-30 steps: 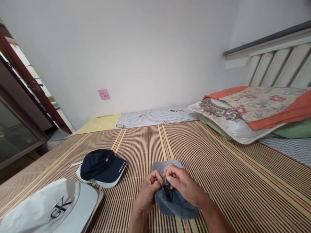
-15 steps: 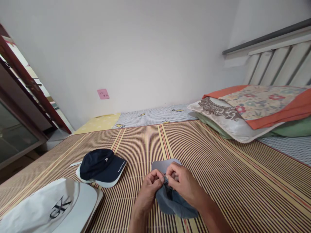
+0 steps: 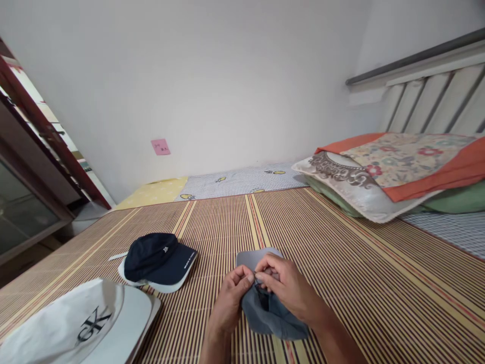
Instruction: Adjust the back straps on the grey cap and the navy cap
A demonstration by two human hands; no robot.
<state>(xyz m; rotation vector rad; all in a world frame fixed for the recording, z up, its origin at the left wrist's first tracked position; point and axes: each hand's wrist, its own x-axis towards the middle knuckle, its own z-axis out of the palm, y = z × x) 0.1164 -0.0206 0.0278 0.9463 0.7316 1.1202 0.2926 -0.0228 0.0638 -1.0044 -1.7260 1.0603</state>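
Note:
A blue-grey baseball cap (image 3: 275, 321) lies on the striped bamboo mat in front of me, its light grey brim (image 3: 248, 258) pointing away. My left hand (image 3: 234, 293) pinches the cap's edge with thumb and forefinger. Close beside it, my right hand (image 3: 282, 283) is closed in a pinch on the same edge, the fingertips of both hands nearly meeting. What lies right between the fingertips is small, dark and mostly hidden; it looks like part of the cap's strap.
Left of my hands, a navy cap (image 3: 151, 258) rests on a white one. Nearer stands a large white cap (image 3: 76, 318) with black letters, stacked on another. Pillows (image 3: 364, 194) lie at the right under an orange-edged floral cloth (image 3: 417, 156). A wall (image 3: 235, 91) closes the far side.
The right hand's fingertips have shifted slightly left, towards the left hand's. The cap and everything around it stay in place.

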